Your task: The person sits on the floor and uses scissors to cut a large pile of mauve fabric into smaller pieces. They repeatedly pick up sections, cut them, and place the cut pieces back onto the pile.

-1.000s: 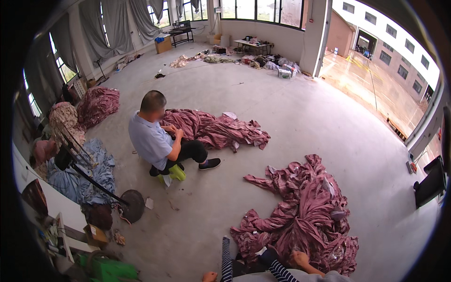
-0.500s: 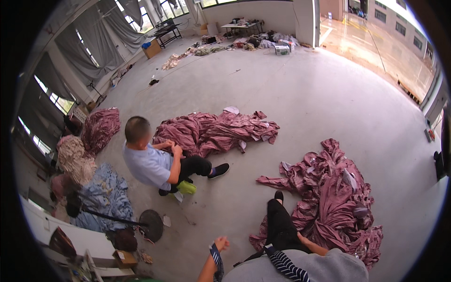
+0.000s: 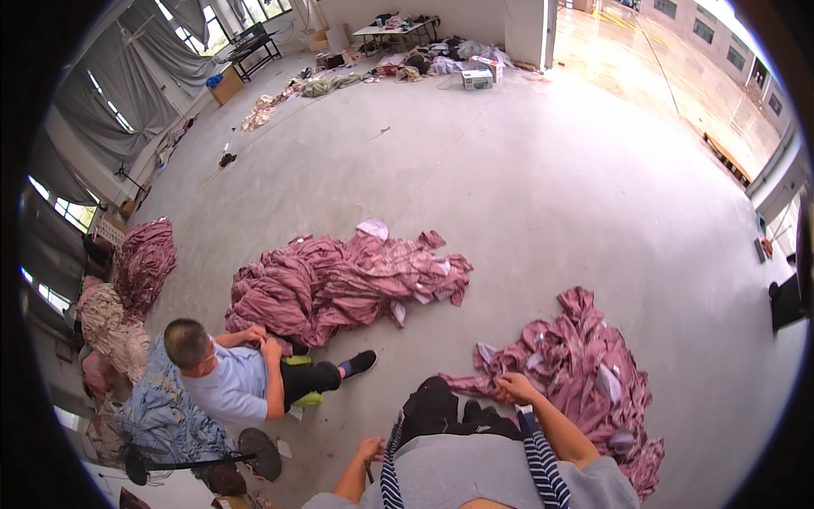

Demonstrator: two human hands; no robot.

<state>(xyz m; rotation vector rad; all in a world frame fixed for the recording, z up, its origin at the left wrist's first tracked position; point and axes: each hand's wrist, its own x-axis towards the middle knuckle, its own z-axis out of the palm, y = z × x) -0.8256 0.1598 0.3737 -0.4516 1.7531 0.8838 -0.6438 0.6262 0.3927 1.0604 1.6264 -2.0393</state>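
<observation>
My left hand (image 3: 370, 450) is low in front of me, fingers curled in, beside a dark striped strap (image 3: 391, 475) on my grey top; a thin dark thing shows below it, too small to name. My right hand (image 3: 514, 388) reaches forward, fingers pinched together, over the near left edge of a crumpled heap of mauve fabric (image 3: 585, 373). A narrow tail of that cloth runs up to its fingertips; whether they grip it I cannot tell. A second striped strap (image 3: 543, 462) hangs under my right forearm.
To my left a seated co-worker (image 3: 225, 373) handles a second mauve fabric heap (image 3: 339, 276). Blue cloth (image 3: 174, 407), beige cloth (image 3: 114, 327) and a round black base (image 3: 259, 454) lie farther left. A table (image 3: 394, 32) and boxes (image 3: 477, 79) stand at the back.
My right hand has risen from beside my thigh to the fabric's left edge. My left hand has dropped slightly lower and left. The view has shifted, with the scene sliding left and mostly downward nearby.
</observation>
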